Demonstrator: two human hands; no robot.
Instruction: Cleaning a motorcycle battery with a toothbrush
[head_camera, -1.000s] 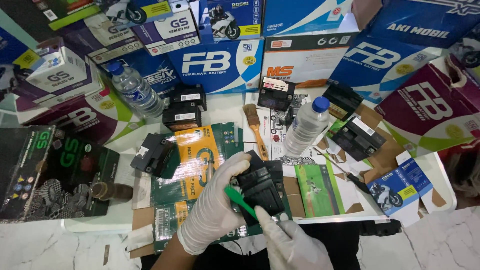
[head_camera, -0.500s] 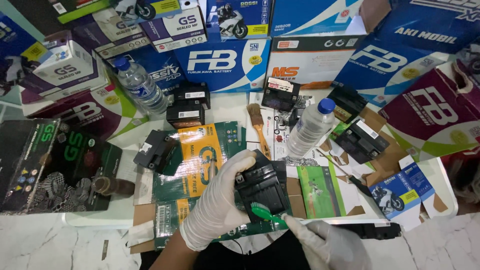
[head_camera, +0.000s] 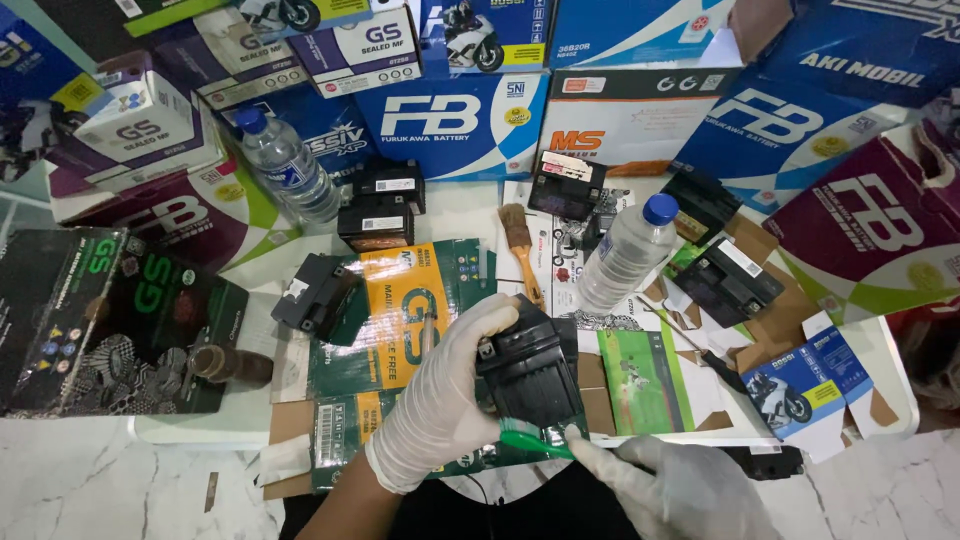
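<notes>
The small black battery (head_camera: 532, 372) sits tilted in the left hand (head_camera: 445, 400), held just above the near edge of the white table (head_camera: 455, 215), over the flattened green and yellow carton (head_camera: 400, 300). The gloved fingers of that hand are wrapped around its left side and top, gripping it firmly. The right hand (head_camera: 680, 490), also in a white glove, pinches the handle of a green toothbrush (head_camera: 535, 440), whose bristled head now lies against the lower front edge of the battery. A second ago the brush lay across the casing higher up, its green handle slanting over the middle; half a second ago it had dropped toward the bottom corner, and now it is at the bottom rim. The scrubbing, by the look of it, has travelled down the case and is working the last low edge, while the left hand's grip has hardly shifted.

Around this, a clear water bottle with a blue cap (head_camera: 630, 250) lies just beyond the battery, with a wooden-handled paintbrush (head_camera: 522, 250) beside it. More black batteries (head_camera: 385, 205) stand further back, a second bottle (head_camera: 285, 165) lies to the left, and printed cardboard boxes (head_camera: 460, 120) ring the whole table
</notes>
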